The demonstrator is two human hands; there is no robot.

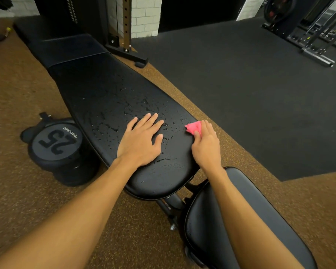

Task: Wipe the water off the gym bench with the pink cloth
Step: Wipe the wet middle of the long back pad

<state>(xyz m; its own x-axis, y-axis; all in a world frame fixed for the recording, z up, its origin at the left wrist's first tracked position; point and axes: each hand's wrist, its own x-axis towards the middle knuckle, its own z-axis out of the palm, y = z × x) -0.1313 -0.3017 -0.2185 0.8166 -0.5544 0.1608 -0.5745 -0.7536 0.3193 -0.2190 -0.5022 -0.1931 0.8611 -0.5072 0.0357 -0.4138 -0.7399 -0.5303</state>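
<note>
Two bare forearms enter from the lower edge of the view, the left forearm (72, 220) crossing the brown speckled floor (23, 84) and the right forearm (250, 220) passing over the black seat pad (231, 230). Beyond the seat pad lies the long black padded desk (105, 90) of the gym bench, running away toward the upper left. Water droplets (136, 105) bead across its middle and near end, thickest around the two hands.

The left grip (141, 141) lies flat on the wet pad, fingers straight and slightly spread, palm down, holding nothing. The right grip (207, 146) rests at the right edge of the desk, its fingers curled over the pink cloth (194, 128) and the thumb pressed against it. The cloth is bunched, touches the pad surface, and sticks out to the left of the fingers. The two grips are apart, with wet pad between them.

On the floor just left of the desk stands a black dumbbell (55, 141) marked "25". A black rubber mat (250, 94) covers the floor to the right. A perforated rack upright (125, 22) rises behind the far end, in front of a white brick wall (145, 16).
</note>
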